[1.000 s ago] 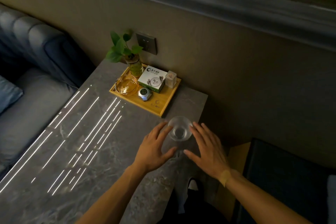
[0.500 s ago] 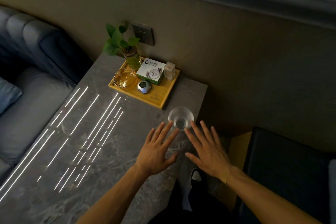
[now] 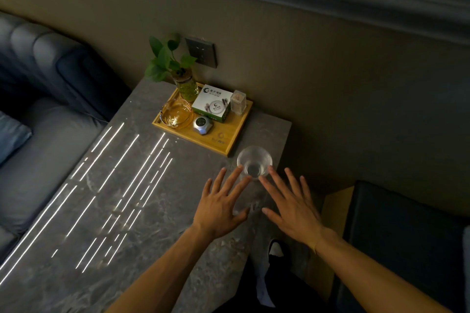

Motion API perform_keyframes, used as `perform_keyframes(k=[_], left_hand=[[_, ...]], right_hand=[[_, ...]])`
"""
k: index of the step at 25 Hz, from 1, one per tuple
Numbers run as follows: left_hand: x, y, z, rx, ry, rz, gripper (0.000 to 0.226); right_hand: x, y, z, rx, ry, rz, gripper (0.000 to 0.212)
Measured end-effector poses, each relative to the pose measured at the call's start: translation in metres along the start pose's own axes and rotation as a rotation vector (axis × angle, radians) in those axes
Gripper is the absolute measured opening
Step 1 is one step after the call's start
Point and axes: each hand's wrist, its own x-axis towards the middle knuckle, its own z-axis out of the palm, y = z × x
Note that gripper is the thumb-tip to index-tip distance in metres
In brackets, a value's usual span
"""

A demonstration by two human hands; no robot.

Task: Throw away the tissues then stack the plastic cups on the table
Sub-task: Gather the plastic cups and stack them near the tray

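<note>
While both hands (image 3: 256,208) spread empty, plastic cups (image 3: 254,163) stand stacked beside them.

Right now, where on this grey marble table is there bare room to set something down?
The grey marble table is bare left of the left hand, along the sofa side. It is crowded at the far end: wooden tray, clear plastic cup stack, right hand.

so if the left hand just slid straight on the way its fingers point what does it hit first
Most likely the plastic cups: the left hand lies open, fingers aimed at them. Depth is unclear, so contact can't be judged.
</note>
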Motion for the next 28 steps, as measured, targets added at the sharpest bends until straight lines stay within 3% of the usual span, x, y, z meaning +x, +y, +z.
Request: perform_keyframes(k=[28], left_hand=[[0.114,-0.023,-0.044,0.136,-0.055,-0.022,0.093]], right_hand=[[0.1,0.034,-0.052,-0.012,-0.073,0.1,0.081]])
